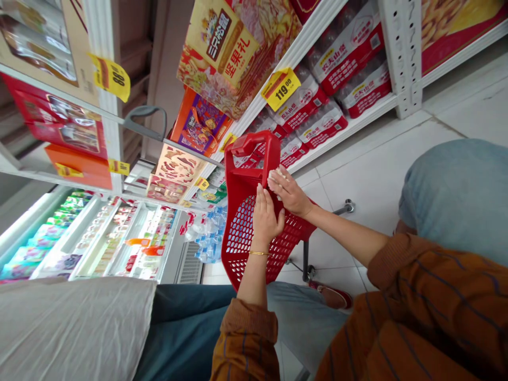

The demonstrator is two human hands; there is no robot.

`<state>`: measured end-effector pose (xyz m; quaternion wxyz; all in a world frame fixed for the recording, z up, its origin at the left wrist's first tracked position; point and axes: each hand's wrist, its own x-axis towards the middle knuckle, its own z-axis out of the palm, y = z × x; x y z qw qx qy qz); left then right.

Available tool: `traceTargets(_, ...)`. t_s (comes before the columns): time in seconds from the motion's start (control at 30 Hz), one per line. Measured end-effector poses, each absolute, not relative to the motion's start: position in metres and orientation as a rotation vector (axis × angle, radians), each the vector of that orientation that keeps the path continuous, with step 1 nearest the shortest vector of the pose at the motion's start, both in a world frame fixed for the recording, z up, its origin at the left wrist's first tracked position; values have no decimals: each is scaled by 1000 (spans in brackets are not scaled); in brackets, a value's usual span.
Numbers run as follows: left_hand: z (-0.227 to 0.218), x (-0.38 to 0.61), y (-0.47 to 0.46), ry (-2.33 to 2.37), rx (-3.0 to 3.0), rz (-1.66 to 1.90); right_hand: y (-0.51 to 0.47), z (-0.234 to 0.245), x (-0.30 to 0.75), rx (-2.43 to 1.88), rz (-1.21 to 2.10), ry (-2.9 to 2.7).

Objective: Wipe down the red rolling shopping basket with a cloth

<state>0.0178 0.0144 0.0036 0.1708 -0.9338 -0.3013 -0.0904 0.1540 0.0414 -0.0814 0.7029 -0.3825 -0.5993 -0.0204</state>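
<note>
Right hand (291, 196) holds a crumpled pale wad (272, 182), perhaps tissue, its fingers bent slightly over it and pressed to the rim of a red basket (242, 182). Left hand (266, 219) lies just beside it, fingers nearly straight on the same rim, thumb spread, grasping nothing; a thin gold bracelet (259, 253) circles that wrist.

So the handwork looks to be under way at this one stretch of rim; how much is done and how much is left cannot be read from the view.

The basket, tilted in view between the person and the shelves, is glossy moulded plastic, solid along the rim and pierced below by rows of rounded holes. A chunky looped handle (273, 153) rises at its far end, and beyond it a slim metal rod ends in a smooth grey grip (148, 121).

Farther out stand shrink-wrapped bottle packs (323, 124), a flat printed carton (238, 53) and a curled yellow price tag (281, 90) on white metal shelving. Pale floor tiles (345, 159) stretch to the right; another person's dark trousers (182, 328) hang in soft folds at left.
</note>
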Motion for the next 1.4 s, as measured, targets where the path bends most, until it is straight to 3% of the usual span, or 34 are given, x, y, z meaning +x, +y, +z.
traceTargets(0.13,3,17,13,-873,-2665,-272,52,-61,165,-836,-42,-1483)
traceTargets(0.57,7,20,9,-864,-2688,-264,70,-60,203,-697,-123,-1716)
traceTargets(1.4,6,21,5,-813,-2678,-274,107,-21,260,-821,-102,-1478)
